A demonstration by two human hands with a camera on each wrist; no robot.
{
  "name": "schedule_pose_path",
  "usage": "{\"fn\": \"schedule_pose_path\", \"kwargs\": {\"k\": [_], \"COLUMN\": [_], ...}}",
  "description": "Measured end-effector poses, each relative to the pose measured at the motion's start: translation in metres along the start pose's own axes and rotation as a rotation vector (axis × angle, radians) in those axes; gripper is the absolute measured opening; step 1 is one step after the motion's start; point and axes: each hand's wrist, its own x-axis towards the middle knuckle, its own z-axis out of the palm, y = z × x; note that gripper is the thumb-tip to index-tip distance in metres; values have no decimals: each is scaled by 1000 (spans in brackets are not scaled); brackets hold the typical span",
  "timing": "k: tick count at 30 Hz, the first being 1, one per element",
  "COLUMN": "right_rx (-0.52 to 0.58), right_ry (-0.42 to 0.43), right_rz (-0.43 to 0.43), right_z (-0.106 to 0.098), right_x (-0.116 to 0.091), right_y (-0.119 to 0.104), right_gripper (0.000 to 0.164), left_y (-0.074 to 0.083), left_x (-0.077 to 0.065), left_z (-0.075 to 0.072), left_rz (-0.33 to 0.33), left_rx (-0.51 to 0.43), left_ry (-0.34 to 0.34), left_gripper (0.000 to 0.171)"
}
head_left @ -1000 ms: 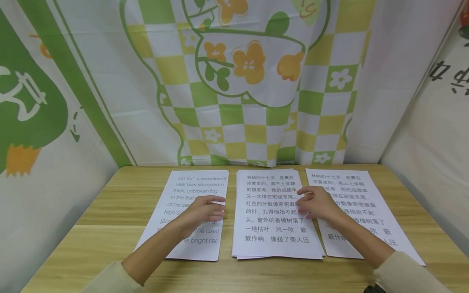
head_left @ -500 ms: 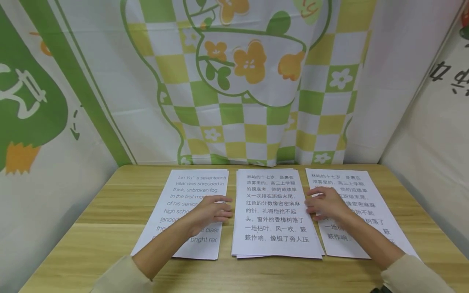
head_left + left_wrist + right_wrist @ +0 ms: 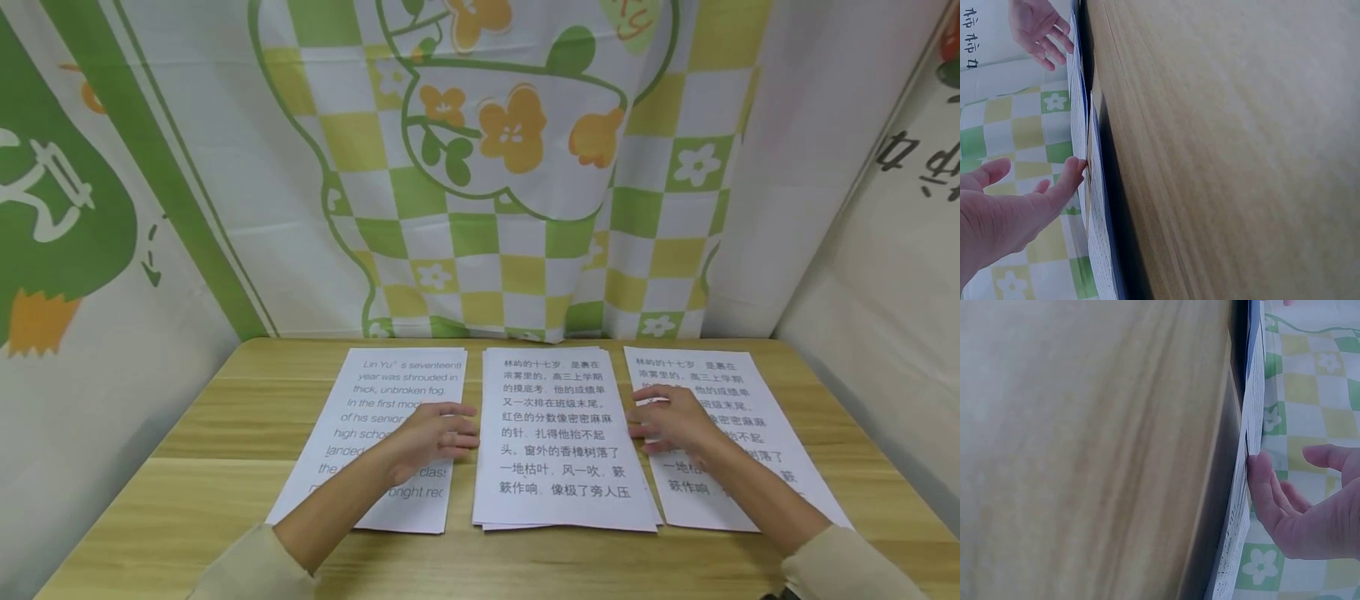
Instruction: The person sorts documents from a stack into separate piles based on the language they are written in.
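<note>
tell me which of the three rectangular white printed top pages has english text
The leftmost rectangular white printed page, partly hidden by the left hand, has English text; the middle page and rightmost page both show Chinese characters.

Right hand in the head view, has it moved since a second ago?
Yes, to the right: the right hand covered line ends on the middle stack of paper; now those characters show, left of its fingertips.

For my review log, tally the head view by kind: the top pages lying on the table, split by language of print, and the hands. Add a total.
English top page: 1
Chinese top pages: 2 (middle page, right page)
Hands: 2 (left hand, right hand)
Total: 5
</note>
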Motion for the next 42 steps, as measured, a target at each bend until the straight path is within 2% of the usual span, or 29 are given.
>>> {"fn": "schedule_pose_path", "kwargs": {"k": [15, 24, 29, 36, 42], "right_rx": [41, 62, 61, 23, 23], "right_ry": [-5, -47, -41, 0, -7], "right_rz": [7, 42, 29, -35, -34], "right_z": [-3, -6, -6, 0, 8], "right_x": [1, 8, 8, 6, 8], "right_y": [2, 5, 6, 5, 7], "right_gripper": [57, 58, 58, 58, 62], "left_y": [2, 2, 1, 2, 2], "left_x": [1, 0, 1, 2, 3], "left_z": [3, 4, 5, 5, 6], "left_rz": [-10, -13, -8, -2, 2], "left_rx": [-24, -14, -14, -5, 2], "left_ry": [-1, 2, 3, 5, -3], "left_gripper": [44, 44, 44, 45, 44]}}
